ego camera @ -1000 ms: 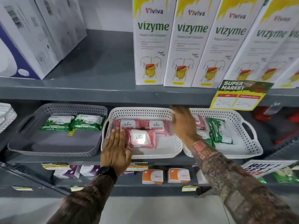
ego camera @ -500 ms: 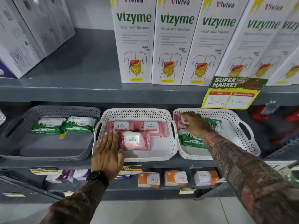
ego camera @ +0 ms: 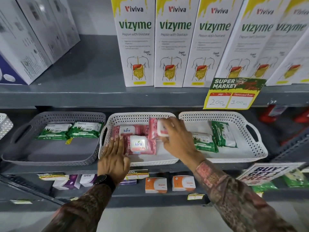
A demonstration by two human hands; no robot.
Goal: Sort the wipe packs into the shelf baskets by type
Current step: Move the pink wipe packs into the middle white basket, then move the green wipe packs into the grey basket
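Three baskets stand side by side on the middle shelf. The grey basket (ego camera: pixel 18 158) on the left holds two green wipe packs (ego camera: pixel 70 131). The middle white basket (ego camera: pixel 142 115) holds pink Kara packs (ego camera: pixel 138 145). My left hand (ego camera: pixel 113 158) lies flat on this basket's front left rim, fingers apart, touching the front pink pack. My right hand (ego camera: pixel 177 139) grips a pink wipe pack (ego camera: pixel 157 128), tilted, above the right side of the middle basket. The right white basket (ego camera: pixel 257 148) holds green packs (ego camera: pixel 205 143).
Tall Vizyme boxes (ego camera: pixel 137 46) stand on the shelf above, with a price sign (ego camera: pixel 232 94) hanging from its edge. Small orange boxes (ego camera: pixel 156 185) and purple boxes sit on the shelf below. A "buy 1 get 1 free" sign (ego camera: pixel 265 173) is at lower right.
My right hand took a pink pack out of the right white basket and carried it left, over the middle basket. My left hand stayed on the middle basket's rim.
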